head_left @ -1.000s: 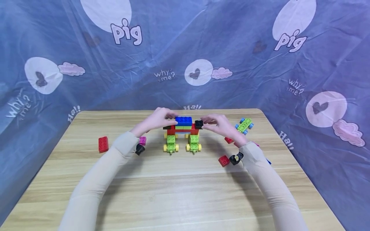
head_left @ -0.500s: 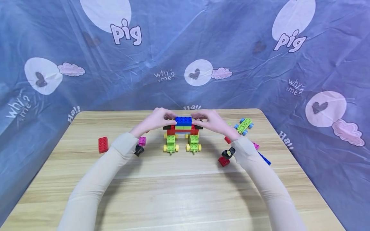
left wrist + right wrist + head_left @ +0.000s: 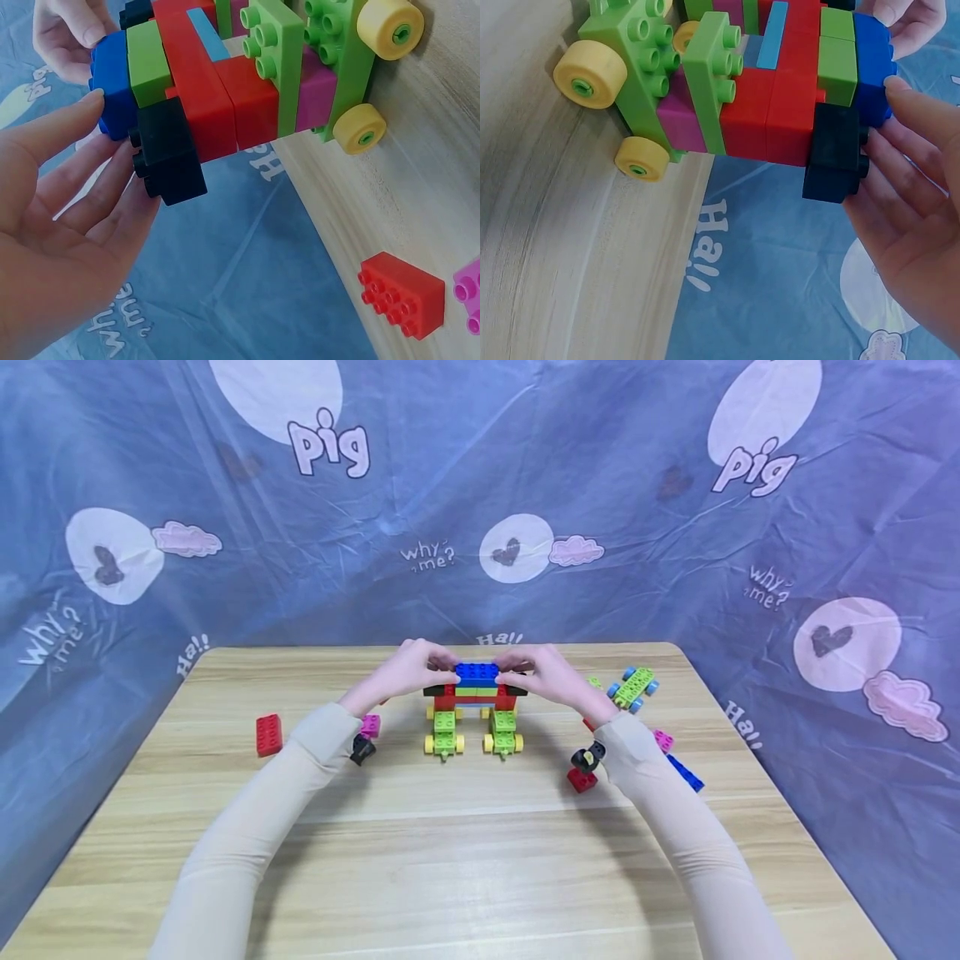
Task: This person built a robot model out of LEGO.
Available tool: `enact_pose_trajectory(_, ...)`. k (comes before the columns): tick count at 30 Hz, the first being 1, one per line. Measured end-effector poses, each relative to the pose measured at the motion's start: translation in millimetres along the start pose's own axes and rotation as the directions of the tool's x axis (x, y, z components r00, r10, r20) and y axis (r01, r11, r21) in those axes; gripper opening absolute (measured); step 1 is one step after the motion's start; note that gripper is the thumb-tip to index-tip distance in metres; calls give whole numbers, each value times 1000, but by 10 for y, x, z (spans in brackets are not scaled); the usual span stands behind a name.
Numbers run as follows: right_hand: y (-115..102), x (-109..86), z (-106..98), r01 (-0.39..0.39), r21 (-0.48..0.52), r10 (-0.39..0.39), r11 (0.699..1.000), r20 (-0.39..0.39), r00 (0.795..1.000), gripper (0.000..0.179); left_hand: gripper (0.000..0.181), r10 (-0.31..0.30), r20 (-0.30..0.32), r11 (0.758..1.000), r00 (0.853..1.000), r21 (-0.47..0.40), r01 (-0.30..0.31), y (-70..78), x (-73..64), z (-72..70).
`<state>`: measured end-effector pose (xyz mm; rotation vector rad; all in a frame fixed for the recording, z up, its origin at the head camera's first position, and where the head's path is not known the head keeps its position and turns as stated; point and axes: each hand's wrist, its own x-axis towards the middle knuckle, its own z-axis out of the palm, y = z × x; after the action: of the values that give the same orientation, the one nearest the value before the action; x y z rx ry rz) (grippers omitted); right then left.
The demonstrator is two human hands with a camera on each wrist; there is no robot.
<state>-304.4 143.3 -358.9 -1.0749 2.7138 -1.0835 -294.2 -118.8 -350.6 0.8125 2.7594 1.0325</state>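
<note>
The left hand (image 3: 416, 668) and right hand (image 3: 542, 675) appear to pinch opposite ends of a blue studded brick (image 3: 477, 672) atop a toy-brick structure (image 3: 476, 700) on yellow wheels (image 3: 429, 744); a red brick (image 3: 268, 735) lies on the worktop (image 3: 480, 868).

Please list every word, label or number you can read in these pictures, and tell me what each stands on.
"pig": twice, high on the blue backdrop in the head view.
"why me?": three times there, left, middle and right.
"Ha!!": three times there, near the edges of the tabletop.
I can read no lettering on the bricks.
</note>
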Motion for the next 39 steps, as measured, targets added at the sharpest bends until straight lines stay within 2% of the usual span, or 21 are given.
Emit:
enact_pose_trajectory(8,-22,11,-12,7,-11,-7,1000,-1,1000,26,30,-10,0,1000,1000,15,10,30,1,-20)
enact_pose_trajectory(16,-39,54,-41,5,-19,-5,1000,28,1000,26,33,-56,41,998,998,-4,56,78,12,-68)
enact_pose_trajectory(24,-66,56,-34,-32,-36,33,999,42,999,27,33,-55,29,998,998,-10,55,28,11,-46)
enact_pose_trajectory(39,-45,22,-20,-15,-43,16,999,31,999,28,35,-79,4,988,997,-132,79,-18,-40,14)
